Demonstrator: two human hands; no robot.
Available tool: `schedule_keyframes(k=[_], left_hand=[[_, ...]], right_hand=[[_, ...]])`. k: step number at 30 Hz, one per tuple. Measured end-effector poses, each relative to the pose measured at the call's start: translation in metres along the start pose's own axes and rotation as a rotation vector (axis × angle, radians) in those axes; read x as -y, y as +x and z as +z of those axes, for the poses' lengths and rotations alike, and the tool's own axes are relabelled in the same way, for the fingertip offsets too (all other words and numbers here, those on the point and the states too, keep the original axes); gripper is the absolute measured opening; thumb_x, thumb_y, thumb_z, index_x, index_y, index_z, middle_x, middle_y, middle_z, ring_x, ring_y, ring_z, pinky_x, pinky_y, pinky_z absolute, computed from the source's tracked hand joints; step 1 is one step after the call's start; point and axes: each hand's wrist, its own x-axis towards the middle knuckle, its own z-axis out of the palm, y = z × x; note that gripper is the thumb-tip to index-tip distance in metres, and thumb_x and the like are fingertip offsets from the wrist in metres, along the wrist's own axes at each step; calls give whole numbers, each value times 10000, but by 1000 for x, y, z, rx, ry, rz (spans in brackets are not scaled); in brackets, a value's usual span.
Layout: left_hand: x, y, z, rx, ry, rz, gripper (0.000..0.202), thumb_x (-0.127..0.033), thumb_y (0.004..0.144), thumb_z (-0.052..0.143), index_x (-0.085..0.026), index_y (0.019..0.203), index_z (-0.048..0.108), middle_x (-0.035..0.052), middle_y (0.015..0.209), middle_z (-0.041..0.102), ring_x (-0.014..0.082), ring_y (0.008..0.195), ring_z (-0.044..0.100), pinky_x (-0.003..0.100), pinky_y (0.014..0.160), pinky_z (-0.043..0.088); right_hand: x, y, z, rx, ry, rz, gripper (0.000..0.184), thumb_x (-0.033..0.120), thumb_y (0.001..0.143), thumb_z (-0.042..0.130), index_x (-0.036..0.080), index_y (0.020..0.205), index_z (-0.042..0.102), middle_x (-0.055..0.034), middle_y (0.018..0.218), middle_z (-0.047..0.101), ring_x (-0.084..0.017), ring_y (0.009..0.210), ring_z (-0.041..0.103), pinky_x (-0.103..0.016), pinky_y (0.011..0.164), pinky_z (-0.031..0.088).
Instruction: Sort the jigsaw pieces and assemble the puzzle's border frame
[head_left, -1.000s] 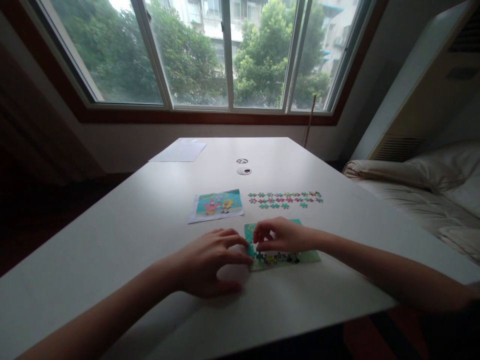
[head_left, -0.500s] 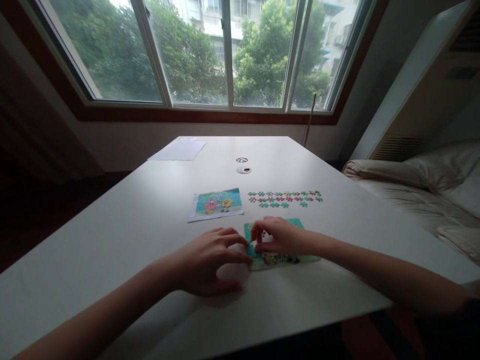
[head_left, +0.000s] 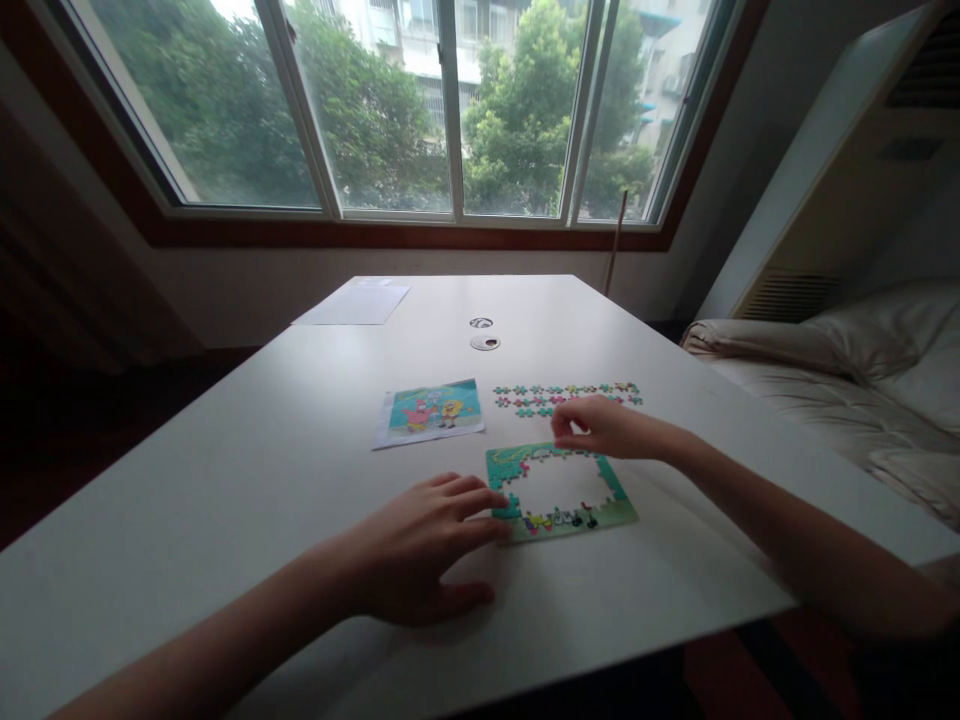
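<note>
A partly built jigsaw puzzle (head_left: 559, 492) lies on the white table (head_left: 300, 450); its coloured border is joined and its middle shows bare table. My left hand (head_left: 416, 545) rests flat beside it, fingers stretched out and touching its left edge. My right hand (head_left: 604, 427) hovers at the puzzle's far edge, just in front of the loose puzzle pieces (head_left: 562, 397), its fingers curled into a pinch; I cannot make out anything in them. A reference picture (head_left: 430, 411) of cartoon figures lies to the left of the loose pieces.
A sheet of paper (head_left: 351, 302) lies at the table's far left. Two round cable holes (head_left: 484, 334) sit mid-table. A cushioned sofa (head_left: 847, 370) stands close on the right. Windows run along the far wall.
My right hand has lifted off the puzzle's left part and moved away to the right, toward the loose pieces, uncovering the frame. My left hand stays at the puzzle's left edge.
</note>
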Motion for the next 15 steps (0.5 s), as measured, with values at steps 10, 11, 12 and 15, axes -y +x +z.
schedule_keyframes(k=[10, 11, 12, 15], left_hand=[[-11, 4, 9, 14, 33, 42, 377, -332, 792, 544, -217, 1146, 486, 82, 1215, 511, 260, 1024, 515, 419, 906, 388], [-11, 5, 9, 15, 33, 45, 373, -326, 794, 540, -215, 1146, 485, 82, 1213, 513, 259, 1024, 513, 416, 907, 386], [-11, 5, 9, 22, 37, 46, 372, -321, 797, 535, -216, 1151, 481, 81, 1216, 512, 258, 1027, 509, 412, 907, 386], [-12, 7, 9, 43, 55, 45, 392, -318, 808, 519, -215, 1181, 457, 86, 1223, 507, 257, 1025, 508, 403, 900, 393]], right_hand=[[-109, -39, -56, 121, -187, 407, 335, 460, 746, 478, 154, 757, 613, -56, 705, 617, -164, 640, 526, -248, 567, 343], [-117, -42, -58, 126, -195, 429, 353, 473, 741, 474, 150, 758, 615, -57, 703, 620, -167, 643, 530, -249, 565, 343], [-125, -45, -60, 131, -201, 450, 370, 485, 734, 472, 146, 760, 618, -59, 703, 624, -170, 646, 533, -250, 564, 345], [-145, -54, -62, 141, -213, 511, 410, 513, 713, 475, 135, 765, 624, -66, 710, 634, -177, 651, 542, -252, 564, 353]])
